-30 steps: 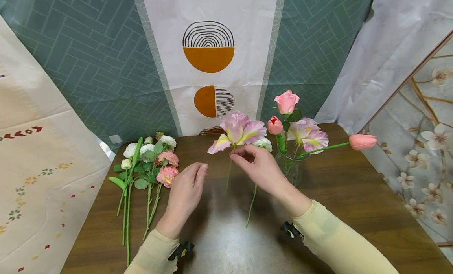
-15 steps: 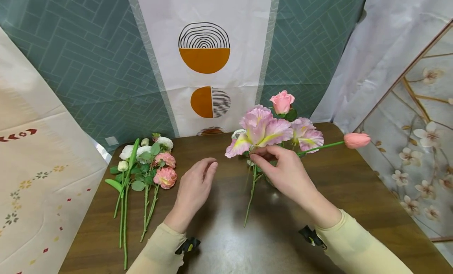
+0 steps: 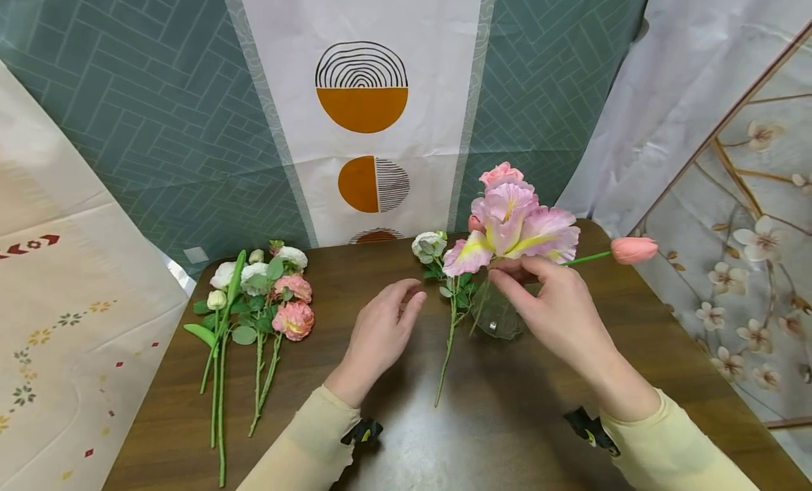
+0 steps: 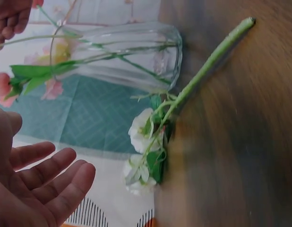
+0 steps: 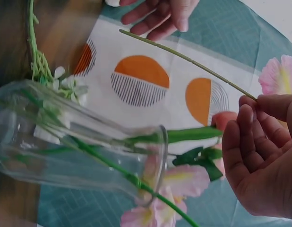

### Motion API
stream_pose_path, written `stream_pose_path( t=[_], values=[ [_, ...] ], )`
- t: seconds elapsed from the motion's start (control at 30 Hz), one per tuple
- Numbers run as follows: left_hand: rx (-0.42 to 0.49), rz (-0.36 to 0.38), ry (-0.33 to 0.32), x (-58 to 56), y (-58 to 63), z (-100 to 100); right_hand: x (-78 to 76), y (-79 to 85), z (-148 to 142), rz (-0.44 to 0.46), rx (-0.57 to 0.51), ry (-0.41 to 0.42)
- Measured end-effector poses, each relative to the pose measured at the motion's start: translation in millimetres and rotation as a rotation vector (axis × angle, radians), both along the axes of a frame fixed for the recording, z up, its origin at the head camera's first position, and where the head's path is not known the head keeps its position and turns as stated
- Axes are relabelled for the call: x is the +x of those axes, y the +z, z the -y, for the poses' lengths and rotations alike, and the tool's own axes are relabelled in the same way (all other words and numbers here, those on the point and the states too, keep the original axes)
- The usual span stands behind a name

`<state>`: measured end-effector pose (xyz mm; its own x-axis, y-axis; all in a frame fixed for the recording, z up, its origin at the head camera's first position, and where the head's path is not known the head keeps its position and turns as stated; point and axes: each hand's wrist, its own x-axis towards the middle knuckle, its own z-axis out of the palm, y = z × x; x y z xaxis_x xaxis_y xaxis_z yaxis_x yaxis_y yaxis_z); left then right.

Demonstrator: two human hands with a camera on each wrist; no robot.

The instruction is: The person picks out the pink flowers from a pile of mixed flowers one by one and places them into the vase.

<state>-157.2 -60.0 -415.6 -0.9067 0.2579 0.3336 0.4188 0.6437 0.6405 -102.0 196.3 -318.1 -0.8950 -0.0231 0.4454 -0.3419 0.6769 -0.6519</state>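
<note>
My right hand pinches the thin stem of a pink-and-yellow iris between thumb and forefinger. In the right wrist view the stem slants past the mouth of a clear glass vase, outside it. The vase holds a pink rose, a pink tulip leaning far right and another iris; in the head view the held bloom covers much of them. My left hand hovers with relaxed fingers and holds nothing, left of a white flower stem lying on the table.
On the left of the wooden table lie several loose stems: white flowers, pink-orange flowers and green stalks. A patterned cloth hangs behind the table's back edge, and a floral curtain hangs at the right.
The right hand has carried the iris rightward, from the left of the vase to in front of its flowers. The left hand has followed to the right, still holding nothing.
</note>
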Motion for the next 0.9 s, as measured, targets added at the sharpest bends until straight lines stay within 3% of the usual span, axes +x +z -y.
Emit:
stream_pose_path(
  t=[0.37,0.57,0.9],
  values=[
    [-0.029,0.086,-0.078,-7.4,-4.4,-31,5.5,12.5,-24,-0.083,-0.002,-0.107],
    [-0.062,0.097,-0.121,-9.5,-10.1,-48,3.8,24.8,-32,-0.132,-0.028,-0.135],
    [-0.067,0.181,-0.183,-10.2,-18.5,-79,-0.3,40.0,-35,-0.200,-0.037,-0.185]
  ],
)
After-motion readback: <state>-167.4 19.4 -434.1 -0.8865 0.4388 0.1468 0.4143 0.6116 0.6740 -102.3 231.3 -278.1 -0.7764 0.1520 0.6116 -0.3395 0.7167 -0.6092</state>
